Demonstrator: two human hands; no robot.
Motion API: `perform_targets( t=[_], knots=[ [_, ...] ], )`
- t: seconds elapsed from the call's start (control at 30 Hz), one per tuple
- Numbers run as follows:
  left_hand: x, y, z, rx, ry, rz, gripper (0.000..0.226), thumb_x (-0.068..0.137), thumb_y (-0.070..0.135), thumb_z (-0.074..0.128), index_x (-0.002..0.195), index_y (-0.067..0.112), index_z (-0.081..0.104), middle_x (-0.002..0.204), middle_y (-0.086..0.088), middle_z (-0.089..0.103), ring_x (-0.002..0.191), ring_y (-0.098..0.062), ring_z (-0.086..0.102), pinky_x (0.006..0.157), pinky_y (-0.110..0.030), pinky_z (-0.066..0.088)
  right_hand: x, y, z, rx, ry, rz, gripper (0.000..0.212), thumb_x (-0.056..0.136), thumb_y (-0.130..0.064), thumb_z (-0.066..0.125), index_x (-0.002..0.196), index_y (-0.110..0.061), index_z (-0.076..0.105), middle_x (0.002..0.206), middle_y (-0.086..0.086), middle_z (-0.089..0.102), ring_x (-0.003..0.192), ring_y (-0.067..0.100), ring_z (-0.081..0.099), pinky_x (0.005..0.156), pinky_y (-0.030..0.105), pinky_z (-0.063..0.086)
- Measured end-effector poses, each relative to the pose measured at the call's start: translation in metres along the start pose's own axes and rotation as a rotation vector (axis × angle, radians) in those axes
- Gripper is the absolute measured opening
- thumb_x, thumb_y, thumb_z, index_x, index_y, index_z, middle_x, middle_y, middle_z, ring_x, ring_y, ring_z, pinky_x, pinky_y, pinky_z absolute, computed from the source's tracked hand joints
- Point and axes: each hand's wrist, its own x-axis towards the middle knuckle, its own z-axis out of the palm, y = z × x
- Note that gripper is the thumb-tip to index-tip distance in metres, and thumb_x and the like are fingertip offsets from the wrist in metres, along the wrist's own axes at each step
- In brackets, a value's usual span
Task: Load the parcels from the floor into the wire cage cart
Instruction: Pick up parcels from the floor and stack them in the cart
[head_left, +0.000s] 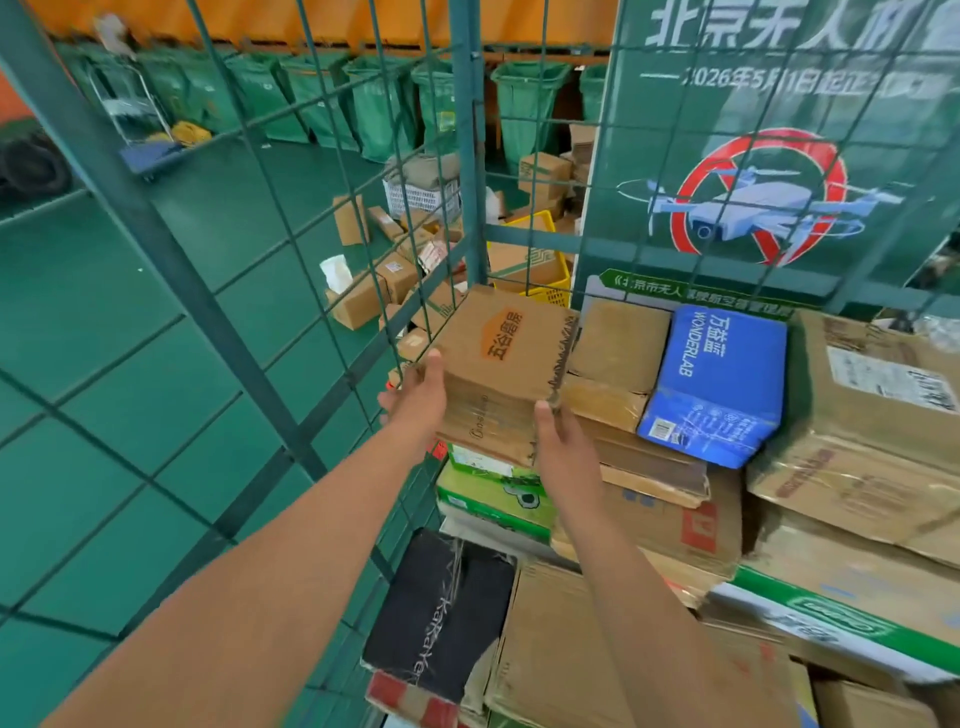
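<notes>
We hold a brown carton (501, 358) with an orange label between both hands, at the top of the stack inside the wire cage cart (218, 291). Our left hand (418, 397) lies flat against the carton's left face, thumb up along the edge; our right hand (563, 452) presses its near right corner, fingers fairly straight. Whether the carton already rests on the green-and-white box (493, 486) below it, we cannot tell.

All positions relative to the carton:
- just right: a plain brown box (618, 348), then a blue parcel (719, 384) marked WONDERLAB, tilted toward us.
- far right: large brown cartons (872, 431), stacked.
- below, nearer us: a black parcel (441, 608) and a flat brown box (561, 649).
- just left: the cage's mesh wall, close beside our left hand.
- beyond the mesh: loose parcels (363, 296) on the green floor (104, 312), a yellow crate (550, 280), a white basket (421, 195), green bins (524, 104).
- behind, right: a green drone poster (769, 156).
</notes>
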Motion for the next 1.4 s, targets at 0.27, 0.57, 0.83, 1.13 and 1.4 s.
perform_targets(
  t=[0.27,0.57,0.83,1.13,1.4],
  knots=[
    [0.023,0.004,0.029,-0.157,-0.066,0.054,0.075,0.1,0.059,0.049,0.161,0.042,0.009,0.149,0.013,0.041,0.124,-0.024,0.054,0.105,-0.049,0.052,0.027,0.005,0.015,0.028,-0.13,0.006,0.077,0.101,-0.057,0.05,0.163,-0.033,0.011,0.158,-0.002,0.043,0.129,0.019,0.051,0.105,0.035,0.039],
    [-0.007,-0.002,0.055,-0.027,-0.302,-0.019,0.065,0.102,0.05,0.054,0.16,0.034,0.029,0.158,0.007,0.037,0.133,-0.018,0.043,0.107,-0.04,0.048,0.039,0.019,0.018,0.158,-0.218,0.112,0.072,0.103,-0.046,0.052,0.163,-0.025,0.019,0.167,-0.003,0.025,0.152,0.019,0.028,0.123,0.042,0.027],
    [-0.081,-0.072,-0.028,-0.195,-0.187,-0.062,0.04,0.102,0.051,0.056,0.139,0.036,0.052,0.133,0.015,0.054,0.126,-0.018,0.054,0.11,-0.043,0.05,-0.03,0.037,0.062,0.229,-0.357,0.303,0.05,0.093,-0.057,0.057,0.134,-0.028,0.054,0.139,-0.001,0.055,0.121,0.021,0.059,0.108,0.047,0.047],
    [-0.222,-0.225,-0.139,-0.452,-0.043,-0.227,0.028,0.101,0.045,0.061,0.125,0.033,0.058,0.14,0.007,0.057,0.122,-0.018,0.061,0.098,-0.038,0.055,-0.201,0.062,0.118,0.149,-0.696,0.498,0.028,0.107,-0.039,0.051,0.125,-0.018,0.054,0.119,0.004,0.061,0.114,0.023,0.06,0.092,0.033,0.049],
    [-0.379,-0.372,-0.243,-0.718,0.265,-0.32,0.02,0.102,0.038,0.06,0.119,0.028,0.061,0.132,0.002,0.065,0.111,-0.019,0.065,0.089,-0.036,0.054,-0.39,0.101,0.167,-0.148,-0.968,0.395,0.018,0.104,-0.04,0.056,0.103,-0.022,0.061,0.099,0.0,0.066,0.087,0.014,0.06,0.071,0.025,0.045]
  ],
)
